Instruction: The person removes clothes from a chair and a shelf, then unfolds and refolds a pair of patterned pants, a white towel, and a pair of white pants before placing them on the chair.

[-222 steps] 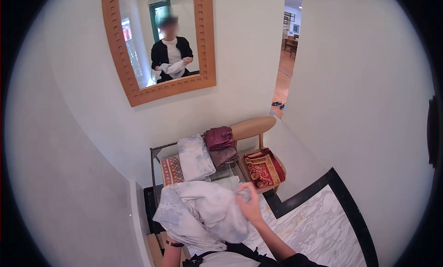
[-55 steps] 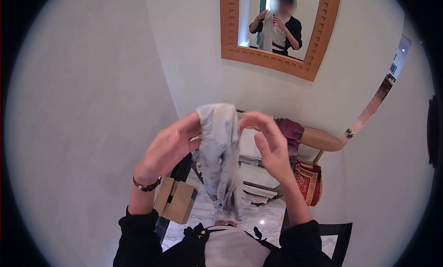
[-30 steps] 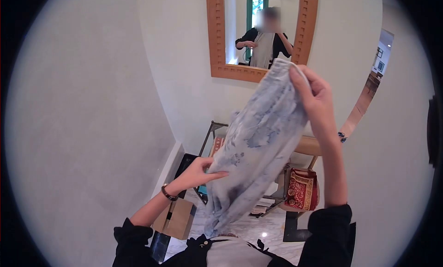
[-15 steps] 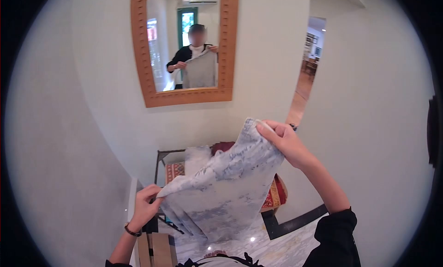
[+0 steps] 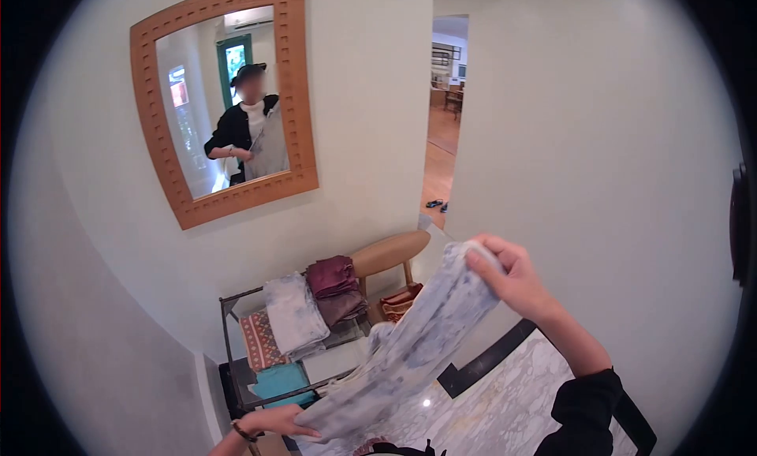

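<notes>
A pale blue-and-white patterned cloth [image 5: 410, 345] stretches slantwise between my two hands, its upper end at the right. My right hand [image 5: 512, 278] is closed on that upper corner, thumb on the near side. Lower down at the left, my left hand [image 5: 276, 421] pinches the other end, with the fingertips partly hidden by the fabric. Thin whitish cords or an edge strip hang along the cloth's left side. Behind the cloth, a similar folded patterned cloth [image 5: 296, 315] lies on a dark-framed rack [image 5: 229, 330].
Folded maroon cloths [image 5: 333, 281], an orange patterned cloth [image 5: 262, 339] and a turquoise cloth [image 5: 282, 385] share the rack. A wooden-framed mirror [image 5: 303, 101] hangs above. Beside the rack stands a tan chair-like piece [image 5: 390, 251]. The marble floor [image 5: 505, 405] has a dark border.
The cloth has gone from spread wide to gathered and narrower. My left hand has moved down. The view has turned right, showing more of the rack and the doorway.
</notes>
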Motion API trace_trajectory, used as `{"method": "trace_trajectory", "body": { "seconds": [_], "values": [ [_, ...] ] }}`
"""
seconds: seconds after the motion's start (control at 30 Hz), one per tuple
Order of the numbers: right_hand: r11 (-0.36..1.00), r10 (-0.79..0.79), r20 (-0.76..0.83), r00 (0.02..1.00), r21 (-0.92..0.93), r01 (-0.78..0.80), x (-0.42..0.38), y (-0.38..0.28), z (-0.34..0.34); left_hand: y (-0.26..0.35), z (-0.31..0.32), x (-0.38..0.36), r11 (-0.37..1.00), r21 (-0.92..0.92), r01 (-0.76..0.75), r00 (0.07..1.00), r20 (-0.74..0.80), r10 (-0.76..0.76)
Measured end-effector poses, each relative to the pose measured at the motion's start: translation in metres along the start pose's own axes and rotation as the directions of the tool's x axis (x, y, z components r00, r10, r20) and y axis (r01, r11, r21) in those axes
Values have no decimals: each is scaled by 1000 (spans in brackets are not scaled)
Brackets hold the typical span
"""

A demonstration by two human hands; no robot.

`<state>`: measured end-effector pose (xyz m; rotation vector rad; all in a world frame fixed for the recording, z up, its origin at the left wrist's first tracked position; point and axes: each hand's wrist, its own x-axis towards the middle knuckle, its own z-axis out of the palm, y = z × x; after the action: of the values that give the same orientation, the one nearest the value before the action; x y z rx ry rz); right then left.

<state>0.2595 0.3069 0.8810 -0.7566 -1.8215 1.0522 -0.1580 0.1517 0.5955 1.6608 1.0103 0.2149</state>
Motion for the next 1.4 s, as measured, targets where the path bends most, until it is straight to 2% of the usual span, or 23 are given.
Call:
{"method": "trace_trajectory", "body": {
  "seconds": [0.07,0.13,0.2,0.27,0.33,0.4,0.47,0.6,0.67,0.7,0.73,0.77,0.83,0.9,0.97,1.0,1.03,1.1,1.13,1.23,1.33,1.37,1.4],
  "values": [
    [996,-80,-194,978,-52,71,-8,-2,-17,-117,34,29,993,106,52,998,-37,-48],
    [990,-135,-396,908,-83,111,-16,-8,-35,-180,55,44,985,153,83,994,-88,-70],
    [984,-161,-582,797,-155,85,-22,-1,-70,-180,54,33,964,236,121,983,-162,-84],
    [969,-223,-665,713,-230,89,-28,0,-106,-186,47,21,941,268,207,953,-275,-131],
    [940,-317,-726,611,-325,101,-33,6,-138,-194,36,-2,910,231,344,880,-418,-227],
    [923,-351,-753,557,-380,67,-42,16,-170,-195,17,-24,863,347,368,840,-522,-148],
    [926,-316,-781,539,-376,-2,-55,31,-205,-198,-1,-41,834,361,417,774,-622,-118],
    [912,-308,-824,475,-397,-99,-71,54,-225,-206,-39,-74,912,160,379,708,-685,-173],
    [893,-308,-810,499,-426,-141,-82,62,-240,-201,-65,-99,925,83,372,671,-713,-206],
    [883,-305,-803,512,-439,-163,-85,68,-241,-181,-83,-115,925,134,354,697,-697,-166],
    [887,-326,-810,488,-441,-139,-84,70,-239,-179,-99,-135,918,226,326,684,-727,-63],
    [889,-347,-815,463,-444,-116,-83,71,-237,-181,-111,-154,859,332,388,608,-793,32],
    [900,-361,-831,423,-430,-77,-82,76,-238,-103,-129,-188,878,161,452,558,-818,-137],
    [920,-336,-852,401,-388,-56,-86,88,-249,-41,-135,-225,920,-37,390,497,-833,-244],
    [934,-292,-839,459,-353,-50,-96,100,-269,-13,-135,-276,958,-186,219,532,-800,-277],
    [941,-269,-828,492,-334,-47,-101,108,-279,-3,-132,-303,974,-193,117,566,-793,-225],
    [956,-246,-847,471,-293,-29,-101,114,-281,5,-128,-323,979,-203,12,591,-788,-171],
    [979,-192,-880,434,-205,17,-95,126,-279,29,-121,-331,952,-78,-295,502,-861,85],
    [985,-170,-870,463,-168,46,-92,134,-279,40,-119,-337,903,3,-430,422,-883,204],
    [987,-147,-811,567,-85,135,-81,153,-268,50,-117,-363,956,124,-266,196,-964,179],
    [981,-82,-773,629,47,186,-73,173,-262,53,-105,-383,931,176,-321,31,-980,196],
    [972,-83,-759,645,82,221,-69,176,-261,55,-102,-388,896,212,-391,6,-973,233],
    [961,-80,-745,662,119,250,-67,182,-259,54,-97,-391,894,209,-397,-34,-976,214]
  ]
}}
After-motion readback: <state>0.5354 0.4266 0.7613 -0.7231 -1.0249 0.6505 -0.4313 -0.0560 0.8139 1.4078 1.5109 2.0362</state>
